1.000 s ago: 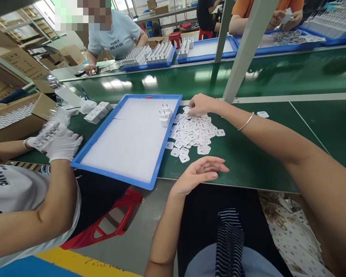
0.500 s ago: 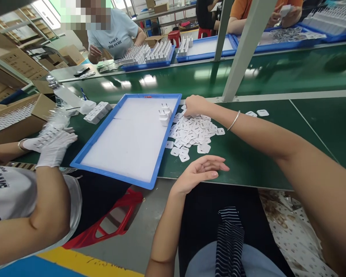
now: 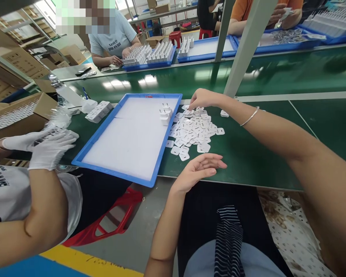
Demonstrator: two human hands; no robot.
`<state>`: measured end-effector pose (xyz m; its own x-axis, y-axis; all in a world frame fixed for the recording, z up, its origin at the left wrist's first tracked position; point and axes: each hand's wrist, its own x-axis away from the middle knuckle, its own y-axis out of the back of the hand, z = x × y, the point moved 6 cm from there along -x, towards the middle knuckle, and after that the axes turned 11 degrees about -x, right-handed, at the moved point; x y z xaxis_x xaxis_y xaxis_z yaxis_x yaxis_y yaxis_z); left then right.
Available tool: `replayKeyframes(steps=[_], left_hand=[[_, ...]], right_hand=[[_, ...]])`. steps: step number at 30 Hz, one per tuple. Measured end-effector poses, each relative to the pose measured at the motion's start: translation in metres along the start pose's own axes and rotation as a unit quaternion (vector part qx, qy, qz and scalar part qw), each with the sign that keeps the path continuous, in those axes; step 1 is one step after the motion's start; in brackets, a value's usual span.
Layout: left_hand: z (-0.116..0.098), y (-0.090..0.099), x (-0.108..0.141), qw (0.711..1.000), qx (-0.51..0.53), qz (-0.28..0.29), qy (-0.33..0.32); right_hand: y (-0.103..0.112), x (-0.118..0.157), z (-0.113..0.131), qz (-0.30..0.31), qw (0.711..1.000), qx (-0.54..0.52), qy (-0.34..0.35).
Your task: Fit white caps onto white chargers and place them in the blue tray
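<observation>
A heap of flat white square plates with rounded corners (image 3: 192,130) lies on the green bench right of the blue tray. At its far edge my right hand (image 3: 203,98) reaches down with fingers pinched together. Whether a plate is between those fingertips is hidden. My left hand (image 3: 200,169) hovers above the bench's near edge, fingers stretched out, palm turned partly up, holding nothing. Beside the heap, the blue tray with a white liner (image 3: 115,174) carries a few white plug adapters (image 3: 165,115) in its far right corner, their pins upward.
To the left, a co-worker's gloved hands (image 3: 53,148) hold a row of white pieces near an open carton (image 3: 44,105). A grey post (image 3: 242,57) rises behind my right hand. Across the green belt (image 3: 173,80), other people sit at trays of adapters.
My right hand has shifted slightly right and away from me at the heap's far edge. My left hand has barely moved. Across the belt, a co-worker's hand has lowered to the table.
</observation>
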<state>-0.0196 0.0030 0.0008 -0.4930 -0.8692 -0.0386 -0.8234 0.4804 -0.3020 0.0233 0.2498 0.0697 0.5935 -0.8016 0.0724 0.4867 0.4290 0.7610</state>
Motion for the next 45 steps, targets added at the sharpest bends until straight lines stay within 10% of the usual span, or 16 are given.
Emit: replayKeyframes(steps=[5,9,12,16,22,32,37,40,45], left_hand=[[-0.014,0.014,0.007,0.962,-0.135,-0.225,-0.082],[-0.046,0.017,0.013,0.806,-0.388,-0.406,-0.188],[-0.058,0.009,0.008,0.696,-0.521,-0.421,-0.259],[-0.055,0.000,0.005,0.627,-0.608,-0.386,-0.297],[-0.043,-0.008,0.018,0.632,-0.622,-0.387,-0.255],[-0.021,-0.017,0.034,0.653,-0.593,-0.401,-0.247],[-0.013,-0.006,0.032,0.656,-0.583,-0.432,-0.209],[-0.007,-0.004,0.030,0.641,-0.599,-0.440,-0.193],[-0.004,-0.007,0.028,0.614,-0.632,-0.435,-0.186]], right_hand=[[-0.006,0.053,-0.001,0.116,0.955,-0.269,-0.038],[-0.029,0.098,0.001,0.158,0.865,-0.466,-0.097],[-0.046,0.123,0.005,0.206,0.809,-0.540,-0.109],[-0.064,0.144,0.007,0.249,0.772,-0.574,-0.112],[-0.085,0.163,0.002,0.287,0.762,-0.570,-0.104],[-0.086,0.177,0.010,0.273,0.866,-0.419,0.017],[-0.044,0.142,0.006,0.124,0.978,-0.105,0.133],[-0.020,0.109,-0.004,0.049,0.982,0.097,0.153],[-0.017,0.069,-0.020,0.092,0.972,0.179,0.121]])
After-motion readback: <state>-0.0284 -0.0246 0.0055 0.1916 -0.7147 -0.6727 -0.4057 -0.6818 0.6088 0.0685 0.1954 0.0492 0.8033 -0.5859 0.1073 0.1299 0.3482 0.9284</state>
